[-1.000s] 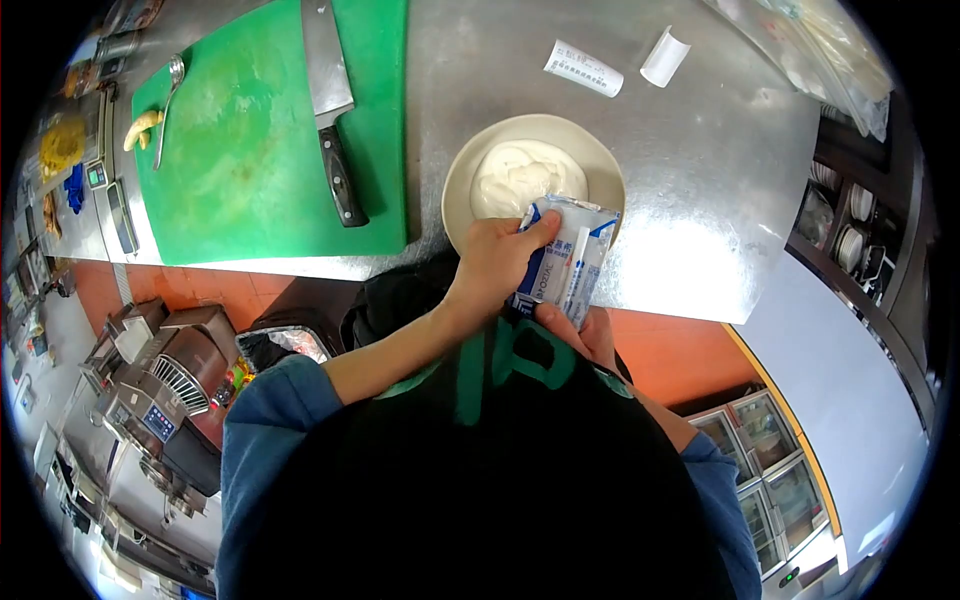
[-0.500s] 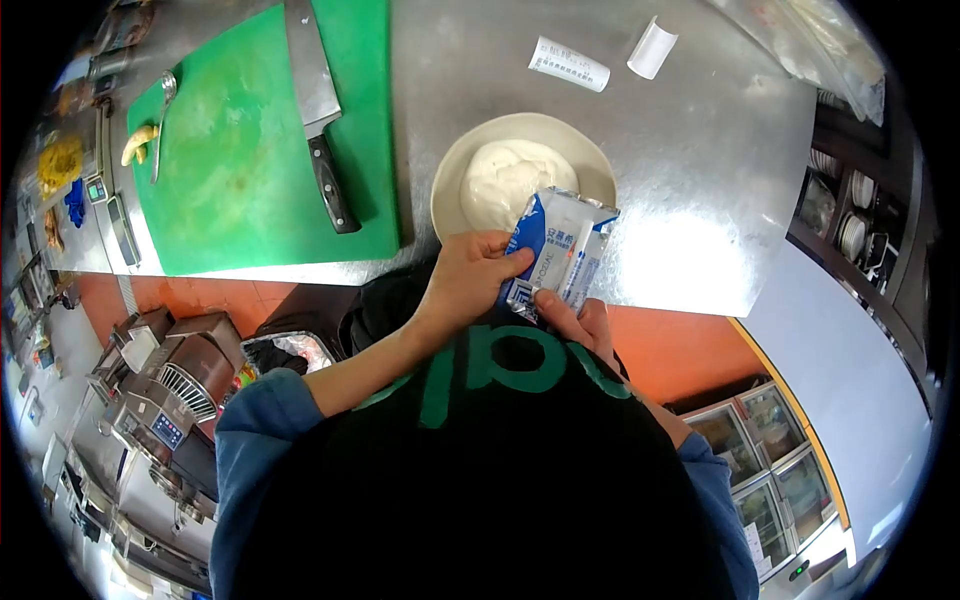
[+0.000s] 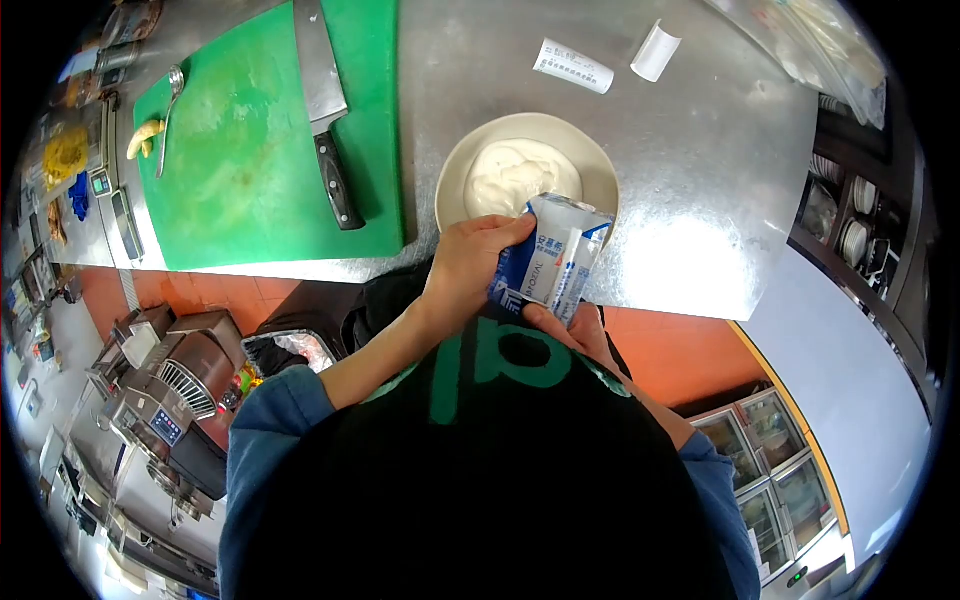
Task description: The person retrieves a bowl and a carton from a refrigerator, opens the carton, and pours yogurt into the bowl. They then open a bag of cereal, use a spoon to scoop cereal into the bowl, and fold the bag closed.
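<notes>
A blue-and-white yogurt carton (image 3: 560, 245) is between my two hands, its upper end over the near rim of a cream-coloured bowl (image 3: 606, 180). Thick white yogurt (image 3: 515, 170) lies heaped in that bowl. My left hand (image 3: 468, 262) is closed on the carton's left side, with the thumb near its upper left corner. Lower down, my right hand (image 3: 572, 335) grips the bottom end, the thumb on the front face. Some fingers of both hands are hidden behind the carton.
Left of the bowl, a large knife (image 3: 325, 110) lies on green cutting boards (image 3: 230, 170). A spoon (image 3: 170, 115) and pale yellow pieces (image 3: 146, 136) rest there too. Two curled white labels (image 3: 573, 66) are on the steel table (image 3: 460, 60) beyond the bowl.
My left thumb has shifted up from the carton's face to its upper left corner. The carton has moved slightly left and down, and the whole view has shifted a little.
</notes>
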Action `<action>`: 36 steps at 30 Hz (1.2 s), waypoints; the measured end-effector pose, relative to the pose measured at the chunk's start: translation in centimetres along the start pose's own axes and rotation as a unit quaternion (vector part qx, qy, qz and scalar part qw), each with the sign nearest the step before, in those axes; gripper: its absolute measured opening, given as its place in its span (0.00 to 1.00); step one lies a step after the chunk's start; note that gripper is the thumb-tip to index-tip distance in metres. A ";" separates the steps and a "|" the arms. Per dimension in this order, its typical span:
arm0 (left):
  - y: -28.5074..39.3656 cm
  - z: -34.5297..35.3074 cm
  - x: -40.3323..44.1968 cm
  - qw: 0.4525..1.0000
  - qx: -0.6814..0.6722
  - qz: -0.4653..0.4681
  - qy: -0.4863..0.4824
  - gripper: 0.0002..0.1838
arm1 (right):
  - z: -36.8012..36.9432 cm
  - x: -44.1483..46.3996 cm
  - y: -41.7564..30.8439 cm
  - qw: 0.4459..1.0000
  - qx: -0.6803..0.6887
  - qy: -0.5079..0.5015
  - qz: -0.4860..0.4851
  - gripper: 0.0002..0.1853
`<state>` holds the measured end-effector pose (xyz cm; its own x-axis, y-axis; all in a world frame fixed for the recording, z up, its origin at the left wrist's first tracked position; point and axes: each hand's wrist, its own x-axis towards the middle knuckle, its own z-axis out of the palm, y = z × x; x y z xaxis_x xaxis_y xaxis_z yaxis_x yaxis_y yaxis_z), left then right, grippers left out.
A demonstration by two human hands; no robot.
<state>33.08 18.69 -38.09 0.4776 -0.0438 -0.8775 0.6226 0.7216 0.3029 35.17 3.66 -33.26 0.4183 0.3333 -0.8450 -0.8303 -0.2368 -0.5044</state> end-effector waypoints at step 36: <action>0.1 1.4 -1.3 0.890 0.395 0.222 -0.053 0.13 | -2.0 0.8 1.5 0.985 0.097 0.115 -0.082 0.13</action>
<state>33.38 17.81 -36.44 0.8153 0.0302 -0.5782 0.5789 -0.0252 0.8150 35.04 1.79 -35.06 0.6064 0.1318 -0.7842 -0.7901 -0.0113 -0.6129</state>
